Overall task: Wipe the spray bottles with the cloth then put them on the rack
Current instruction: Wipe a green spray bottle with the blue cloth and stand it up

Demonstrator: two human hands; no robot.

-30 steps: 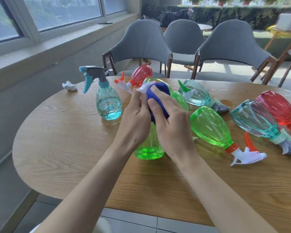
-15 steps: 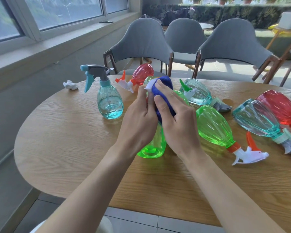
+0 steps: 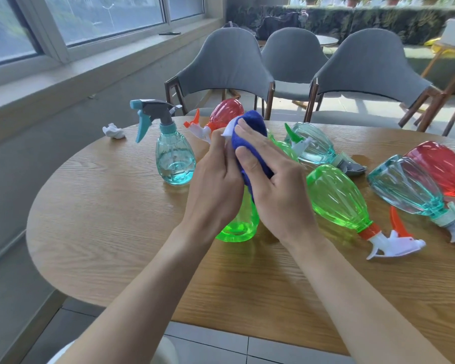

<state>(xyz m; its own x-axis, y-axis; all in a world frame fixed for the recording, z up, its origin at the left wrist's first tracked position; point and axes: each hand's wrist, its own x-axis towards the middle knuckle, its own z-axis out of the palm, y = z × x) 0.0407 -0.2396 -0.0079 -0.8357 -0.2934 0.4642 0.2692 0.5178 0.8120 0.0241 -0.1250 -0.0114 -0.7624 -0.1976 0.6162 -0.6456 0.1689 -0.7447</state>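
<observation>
The green spray bottle [image 3: 238, 228] I am working on stands upright on the wooden table [image 3: 111, 232], near its centre, with its base on the surface. My left hand [image 3: 216, 185] is curled round its upper body and neck. My right hand [image 3: 279, 195] holds the blue cloth [image 3: 251, 148] wrapped over the bottle's top, thumb and fingers closed on the fabric. A corner of the white spray head [image 3: 228, 130] shows beside the cloth. To the left, a teal spray bottle [image 3: 175, 160] stands upright. Behind my hands lie a red spray bottle [image 3: 225, 114] and a teal one [image 3: 317, 147]. To the right lie another green bottle [image 3: 336, 198], another teal bottle [image 3: 407, 190] and another red bottle [image 3: 444, 166]. A crumpled white tissue [image 3: 113, 131] sits at the far left edge. Grey chairs [image 3: 226, 64] stand beyond the table.
</observation>
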